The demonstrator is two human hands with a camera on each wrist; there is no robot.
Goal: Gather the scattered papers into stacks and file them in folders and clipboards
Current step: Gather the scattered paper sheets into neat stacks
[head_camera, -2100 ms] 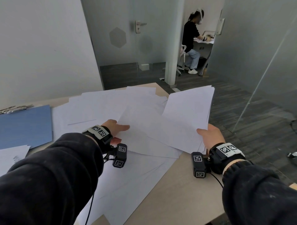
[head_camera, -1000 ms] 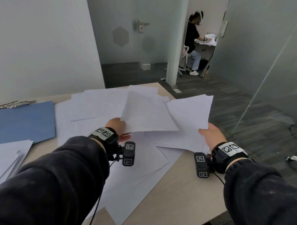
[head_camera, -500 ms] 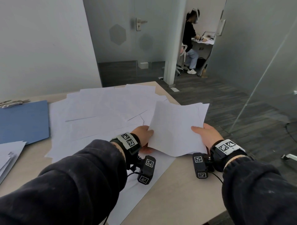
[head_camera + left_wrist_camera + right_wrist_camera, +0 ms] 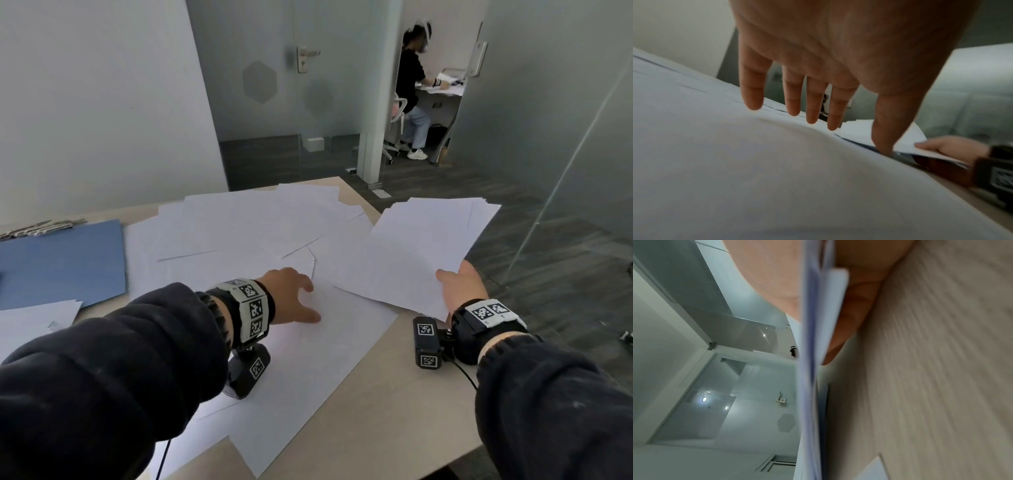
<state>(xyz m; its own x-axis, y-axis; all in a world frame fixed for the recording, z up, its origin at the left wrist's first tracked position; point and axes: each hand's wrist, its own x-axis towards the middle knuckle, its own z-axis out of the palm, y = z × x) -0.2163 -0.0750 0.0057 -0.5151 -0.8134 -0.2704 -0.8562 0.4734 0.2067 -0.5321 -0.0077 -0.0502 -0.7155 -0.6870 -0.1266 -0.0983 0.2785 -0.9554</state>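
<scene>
The right hand [image 4: 460,291] pinches a stack of papers [image 4: 421,250] above the table [image 4: 376,404]. The left hand [image 4: 291,296], fingers spread and holding nothing, reaches over loose sheets [image 4: 239,222]. Slide one sheet gently; do not crumple it.

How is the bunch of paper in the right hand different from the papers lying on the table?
The held stack is gathered together, pinched at its near corner by the right hand; the scattered papers lie spread out, overlapping at different angles.
The held stack is raised and sticks out past the table edge; the scattered papers lie flat on it.
The open left hand reaches over the scattered papers, not the held stack.
Both are plain white sheets.
</scene>
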